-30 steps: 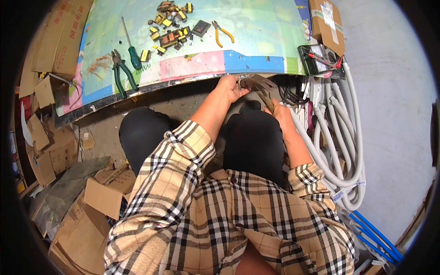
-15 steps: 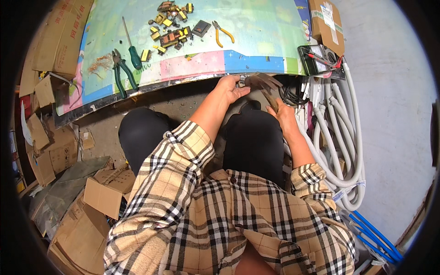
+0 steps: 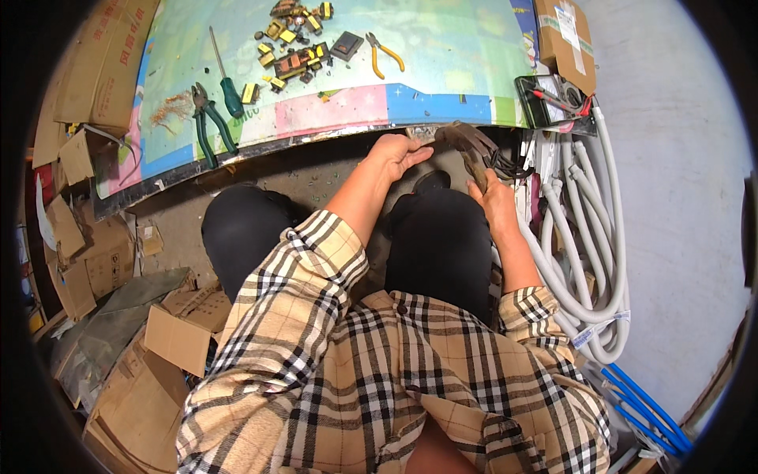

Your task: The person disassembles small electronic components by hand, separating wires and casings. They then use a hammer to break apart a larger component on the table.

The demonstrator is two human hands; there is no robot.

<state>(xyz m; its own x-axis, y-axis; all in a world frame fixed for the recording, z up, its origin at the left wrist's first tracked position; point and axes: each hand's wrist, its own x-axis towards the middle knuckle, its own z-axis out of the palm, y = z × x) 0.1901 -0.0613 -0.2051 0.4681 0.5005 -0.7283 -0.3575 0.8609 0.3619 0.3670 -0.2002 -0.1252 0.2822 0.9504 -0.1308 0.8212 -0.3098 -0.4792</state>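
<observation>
My right hand (image 3: 497, 199) is wrapped round the short handle of a claw hammer (image 3: 458, 136). The hammer's rusty brown head hangs by the table's front edge, just right of my left fingertips and apart from them. My left hand (image 3: 395, 156) reaches to that same edge with thumb and fingers brought together. Whatever small piece they pinch is too hidden to name. Beyond the edge, on the table mat, lie several black-and-yellow transformer-like parts (image 3: 302, 62), some broken open, and a flat black block (image 3: 347, 46).
Green-handled pliers (image 3: 207, 126), a screwdriver (image 3: 229, 93) and yellow-handled cutters (image 3: 382, 57) lie on the colourful mat (image 3: 347, 158). A black case with test leads (image 3: 553, 101) sits at the right corner. Coiled grey hoses (image 3: 604, 237) hang right; cardboard boxes (image 3: 178, 336) crowd the left.
The hammer head has shifted right and slightly up, away from my left fingertips, and its handle has swung more upright. My left hand stays at the table edge.
</observation>
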